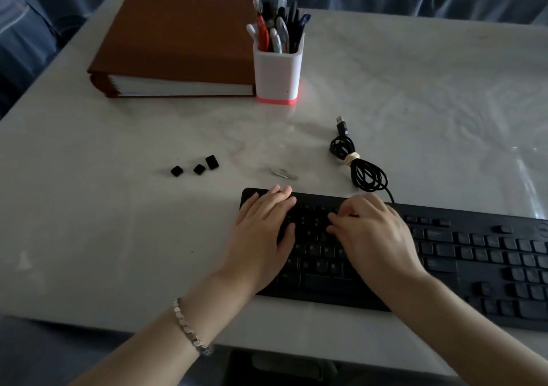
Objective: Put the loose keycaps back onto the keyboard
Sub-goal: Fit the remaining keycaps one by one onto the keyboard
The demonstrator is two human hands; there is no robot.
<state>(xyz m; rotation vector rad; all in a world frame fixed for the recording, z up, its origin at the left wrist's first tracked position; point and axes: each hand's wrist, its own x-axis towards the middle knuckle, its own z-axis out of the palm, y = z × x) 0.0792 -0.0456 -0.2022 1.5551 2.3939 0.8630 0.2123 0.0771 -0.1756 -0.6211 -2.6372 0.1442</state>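
1. Black plastic full-size keyboard (474, 255) is lying along the near right of a pale marble-patterned table (118, 237), its right end running out of frame; both bare hands are resting on its left end.
2. The left hand (261, 225) is lying flat over the keyboard's far left corner, fingers straight and together, holding nothing; a silver link bracelet (189, 329) is sitting on that forearm.
3. The right hand (376, 231) is arching over the upper key rows, fingers bent, tips down on the keys; whether it is pinching anything cannot be told.
4. Three loose black square keycaps (199, 169) are lying in a short row on the table, well left of the keyboard and apart from both hands.
5. A small silver metal tool (284, 173) is lying just beyond the keyboard's far edge; a bundled black cable (367, 172) with a USB plug (342, 125) is lying to its right, tied with a pale band.
6. A thick brown binder (178, 38) and a white pen holder (277, 74) with a pink base, packed with pens (277, 29), are sitting side by side at the far side.
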